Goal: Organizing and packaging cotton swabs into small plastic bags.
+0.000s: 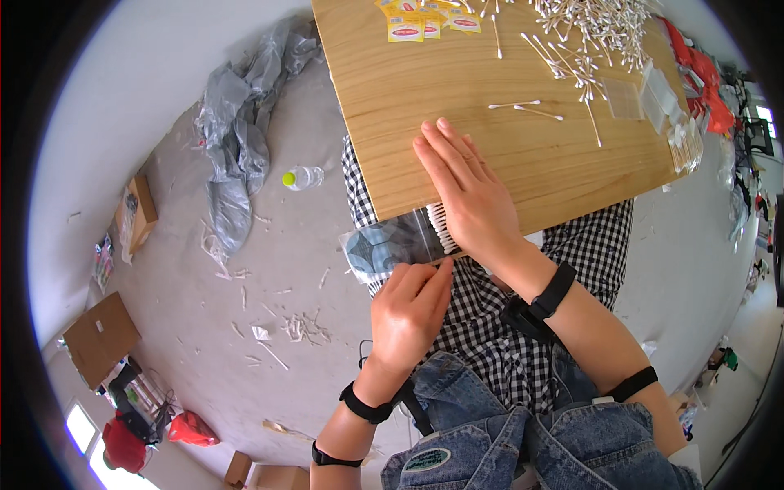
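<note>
Near-left corner of the brown wooden desk (384, 98): left hand (411, 314) curls at a clear rectangular plastic bag (384, 243), clamping unclear; straight-fingered, unclenched right hand (474, 200) partly covers white cotton swabs (438, 222).

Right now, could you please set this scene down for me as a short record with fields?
Left hand: fingers curled at the lower edge of the bag; grip unclear
Right hand: flat, fingers extended, over the near edge of the table, partly covering the swab row
Bag: clear, with a blue-grey pattern, beside the table's near edge
Swab row: at the bag's right end
On table: swab pile far right, yellow cards far left
Floor, left side: bottle with yellow-green cap, grey plastic sheet
</note>
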`<act>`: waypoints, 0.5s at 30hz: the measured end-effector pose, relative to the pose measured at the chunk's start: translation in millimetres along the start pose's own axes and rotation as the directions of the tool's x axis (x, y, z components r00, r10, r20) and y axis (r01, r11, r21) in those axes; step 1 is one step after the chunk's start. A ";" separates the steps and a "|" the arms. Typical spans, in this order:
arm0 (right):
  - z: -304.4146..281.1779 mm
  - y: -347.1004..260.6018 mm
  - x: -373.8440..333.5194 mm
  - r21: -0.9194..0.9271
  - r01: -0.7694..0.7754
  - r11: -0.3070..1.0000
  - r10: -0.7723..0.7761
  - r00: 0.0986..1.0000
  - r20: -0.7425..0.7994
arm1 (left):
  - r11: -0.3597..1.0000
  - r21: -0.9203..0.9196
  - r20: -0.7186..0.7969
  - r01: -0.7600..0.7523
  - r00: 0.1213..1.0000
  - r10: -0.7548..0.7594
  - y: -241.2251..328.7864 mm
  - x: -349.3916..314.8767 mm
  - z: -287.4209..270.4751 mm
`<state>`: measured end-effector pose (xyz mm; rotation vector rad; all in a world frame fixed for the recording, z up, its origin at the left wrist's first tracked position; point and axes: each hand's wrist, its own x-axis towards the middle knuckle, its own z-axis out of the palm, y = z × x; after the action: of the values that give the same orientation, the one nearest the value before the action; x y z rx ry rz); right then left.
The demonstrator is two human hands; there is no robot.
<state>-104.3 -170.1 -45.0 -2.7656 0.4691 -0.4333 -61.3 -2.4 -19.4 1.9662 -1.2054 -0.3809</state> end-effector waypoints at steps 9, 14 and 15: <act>0.6 2.2 -1.6 0.006 0.002 1.000 -0.002 1.000 -0.010 | 1.000 -0.028 -0.111 0.002 0.994 -0.005 -1.5 8.9 2.9; 2.9 3.1 -1.5 0.076 -0.017 0.997 0.022 0.998 -0.067 | 0.999 0.037 -0.102 -0.026 0.994 0.030 -5.2 15.7 6.0; 2.8 3.3 -2.4 0.079 -0.017 0.997 0.023 0.998 -0.067 | 0.999 0.038 -0.101 -0.025 0.994 0.029 -4.5 15.4 6.9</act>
<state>-106.4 -171.5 -49.2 -2.6757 0.4848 -0.5304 -54.9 -17.6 -25.1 1.9747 -1.1799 -0.2430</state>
